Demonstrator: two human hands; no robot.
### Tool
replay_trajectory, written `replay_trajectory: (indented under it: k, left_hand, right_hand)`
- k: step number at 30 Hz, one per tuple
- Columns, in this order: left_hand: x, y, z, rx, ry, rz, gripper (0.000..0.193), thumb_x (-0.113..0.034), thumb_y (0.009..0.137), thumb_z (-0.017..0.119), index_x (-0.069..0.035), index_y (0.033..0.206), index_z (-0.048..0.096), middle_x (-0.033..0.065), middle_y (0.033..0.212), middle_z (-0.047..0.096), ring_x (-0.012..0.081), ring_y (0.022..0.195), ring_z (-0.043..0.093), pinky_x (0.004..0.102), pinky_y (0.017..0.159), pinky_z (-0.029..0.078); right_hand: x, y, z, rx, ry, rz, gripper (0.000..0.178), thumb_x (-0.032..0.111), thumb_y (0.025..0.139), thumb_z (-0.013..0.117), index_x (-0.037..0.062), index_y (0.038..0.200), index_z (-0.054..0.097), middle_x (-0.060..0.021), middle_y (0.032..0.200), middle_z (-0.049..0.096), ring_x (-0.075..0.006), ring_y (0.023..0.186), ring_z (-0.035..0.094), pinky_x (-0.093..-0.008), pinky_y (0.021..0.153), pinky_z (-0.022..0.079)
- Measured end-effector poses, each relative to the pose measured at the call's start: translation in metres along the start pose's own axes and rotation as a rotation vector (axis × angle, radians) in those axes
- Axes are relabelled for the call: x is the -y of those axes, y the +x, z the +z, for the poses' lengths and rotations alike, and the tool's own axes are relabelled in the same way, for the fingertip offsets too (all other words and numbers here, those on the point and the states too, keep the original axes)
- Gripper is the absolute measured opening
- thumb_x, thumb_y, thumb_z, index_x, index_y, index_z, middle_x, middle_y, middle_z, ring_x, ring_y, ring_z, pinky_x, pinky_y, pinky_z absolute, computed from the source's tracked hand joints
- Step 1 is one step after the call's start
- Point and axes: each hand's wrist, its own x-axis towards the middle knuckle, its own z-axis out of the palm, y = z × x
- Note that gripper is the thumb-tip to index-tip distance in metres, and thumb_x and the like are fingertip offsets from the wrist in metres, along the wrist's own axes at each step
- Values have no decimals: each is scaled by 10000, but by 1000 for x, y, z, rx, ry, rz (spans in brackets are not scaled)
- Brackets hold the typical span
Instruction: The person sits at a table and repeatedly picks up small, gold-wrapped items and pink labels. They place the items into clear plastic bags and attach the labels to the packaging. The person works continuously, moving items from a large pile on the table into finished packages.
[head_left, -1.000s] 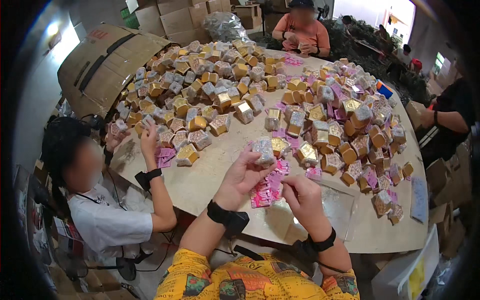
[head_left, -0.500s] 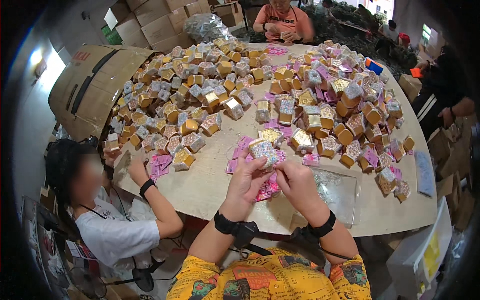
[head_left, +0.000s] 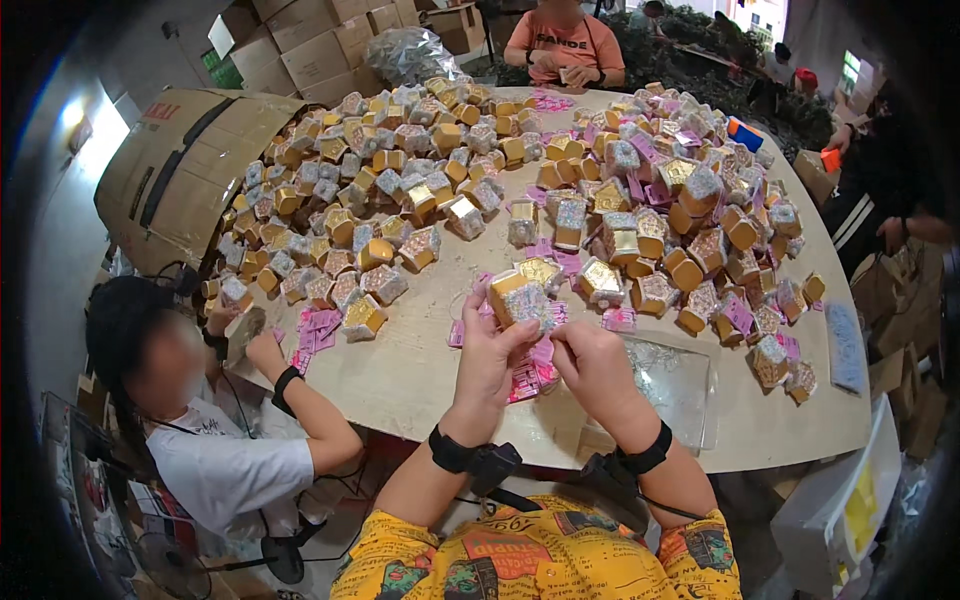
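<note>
My left hand (head_left: 487, 352) is closed around a small house-shaped ornament (head_left: 522, 303) with a glittery pale roof and yellow-gold walls. Close beside its right side, my right hand (head_left: 596, 366) has thumb and forefinger pinched together; whatever lies between them is too small to make out. Pink printed cards (head_left: 528, 377) lie on the table under and between my hands. Another gold-fronted house ornament (head_left: 540, 271) rests just beyond the held one. To the right of it sits a further gold house ornament (head_left: 601, 283).
House ornaments (head_left: 420, 135) are heaped over the far left of the table (head_left: 420, 365), and more, mixed with pink cards, fill the right (head_left: 700, 200). A clear shallow tray (head_left: 690, 400) lies by my right wrist. Co-workers sit at left (head_left: 225, 450) and far side (head_left: 567, 50); another person stands right.
The ornament has turned in my left hand, so that a yellow wall now shows beside the glittery roof. My right hand stays pinched near it. The co-worker at left has shifted slightly.
</note>
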Motion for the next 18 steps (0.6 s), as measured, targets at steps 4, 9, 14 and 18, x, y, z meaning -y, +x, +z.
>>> replay_trajectory:
  k: [4, 9, 14, 18]
  left_hand:
    - [-1, -3, 2, -7, 36, 18, 793, 115, 783, 641, -67, 1406, 186, 153, 1233, 505, 238, 1088, 585, 331, 879, 544]
    - [2, -4, 3, 21, 107, 100, 831, 114, 768, 668, -65, 1416, 181, 155, 1263, 482, 233, 1142, 545, 344, 946, 495]
    - [8, -3, -1, 23, 154, 136, 863, 96, 756, 698, -73, 1425, 179, 151, 1287, 461, 223, 1170, 514, 340, 985, 456]
    - [9, -2, -2, 23, 175, 130, 836, 86, 756, 708, -74, 1406, 207, 141, 1270, 467, 218, 1152, 522, 336, 967, 469]
  right_hand:
    - [-3, -1, 2, 20, -28, -13, 107, 109, 810, 621, 6, 830, 597, -181, 773, 608, -358, 731, 611, -446, 662, 494]
    - [-3, 0, 1, 23, -57, -34, 112, 109, 804, 619, 8, 813, 571, -180, 754, 599, -359, 721, 609, -446, 652, 499]
    - [-1, -2, 2, 31, -168, -53, 102, 69, 785, 643, 14, 824, 567, -168, 743, 599, -353, 690, 610, -435, 619, 496]
    - [-1, -2, 2, 40, -198, -59, 98, 50, 774, 650, 14, 829, 576, -163, 738, 598, -350, 671, 609, -432, 607, 493]
